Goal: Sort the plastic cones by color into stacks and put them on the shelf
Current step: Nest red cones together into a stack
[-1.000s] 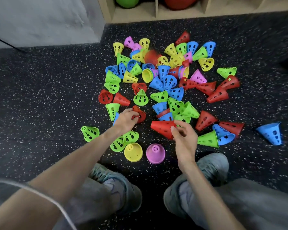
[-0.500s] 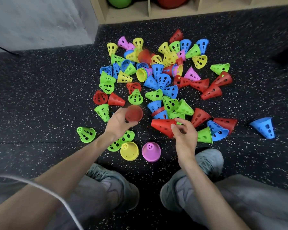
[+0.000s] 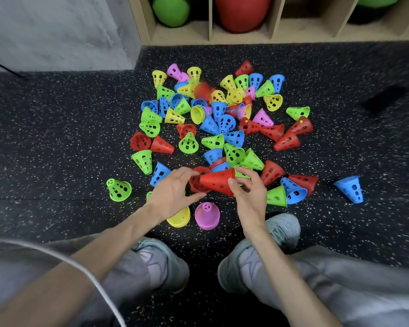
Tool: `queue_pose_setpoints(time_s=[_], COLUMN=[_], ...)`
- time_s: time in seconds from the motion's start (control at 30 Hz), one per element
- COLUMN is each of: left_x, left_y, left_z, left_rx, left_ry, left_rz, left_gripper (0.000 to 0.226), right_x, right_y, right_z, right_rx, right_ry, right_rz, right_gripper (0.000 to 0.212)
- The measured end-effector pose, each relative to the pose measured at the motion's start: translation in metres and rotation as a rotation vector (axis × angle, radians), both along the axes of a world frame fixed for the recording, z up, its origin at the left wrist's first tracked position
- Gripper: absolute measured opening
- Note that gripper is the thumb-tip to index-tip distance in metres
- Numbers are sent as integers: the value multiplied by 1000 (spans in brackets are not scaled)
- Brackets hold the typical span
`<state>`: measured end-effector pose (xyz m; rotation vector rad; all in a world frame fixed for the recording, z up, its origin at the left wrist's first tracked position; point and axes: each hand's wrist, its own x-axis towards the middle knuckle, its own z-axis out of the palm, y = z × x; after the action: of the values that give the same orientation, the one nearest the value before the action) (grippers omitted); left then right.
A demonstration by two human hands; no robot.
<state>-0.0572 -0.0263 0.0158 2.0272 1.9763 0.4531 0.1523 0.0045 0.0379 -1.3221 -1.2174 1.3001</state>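
Observation:
A heap of perforated plastic cones (image 3: 219, 123) in red, blue, green, yellow and pink lies scattered on the speckled black floor. My left hand (image 3: 172, 193) grips a red cone (image 3: 196, 182) by its wide end. My right hand (image 3: 249, 194) holds a second, longer red cone (image 3: 216, 181) on its side, tip pointing left into the first one's mouth. The two red cones touch just above the floor at the heap's near edge. A pink cone (image 3: 207, 214) and a yellow cone (image 3: 180, 218) stand close to my feet.
The wooden shelf (image 3: 210, 35) runs along the top, with a green ball (image 3: 171, 10) and a red ball (image 3: 242, 13) in its compartments. A lone blue cone (image 3: 350, 188) lies at the right, a green one (image 3: 118, 188) at the left. My shoes (image 3: 165, 265) sit below my hands.
My left hand lifted a red cone from the floor and carried it right. It now meets the red cone in my right hand. The view tilted up toward the shelf.

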Motion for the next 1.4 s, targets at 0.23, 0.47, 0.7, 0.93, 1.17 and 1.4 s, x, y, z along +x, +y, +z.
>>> queue_pose_setpoints(time_s=[0.23,0.47,0.7,0.93,1.17,1.4], left_x=[9,43,68,77,81,93], left_y=[-10,-11,-4,8,31,46], left_z=[9,18,8,0,-15,-38], left_rx=[113,40,-10,-90,-80,-105], left_ry=[1,-180,-411,-479,-488,-356], left_rz=[-119,-59,29,-9,61,153], left_gripper=[60,71,71,71,68,66], right_x=[6,11,29,43,65,104], right_y=[-6,-7,13,42,96,142], right_z=[3,5,8,11,9,-42], right_rx=[-40,-88,-80,-142,-97,-83], right_ry=[-38,49,-8,-87,-140,-499], right_rz=[87,204,305,457,331,209], right_gripper=[30,27,22,20,19,34])
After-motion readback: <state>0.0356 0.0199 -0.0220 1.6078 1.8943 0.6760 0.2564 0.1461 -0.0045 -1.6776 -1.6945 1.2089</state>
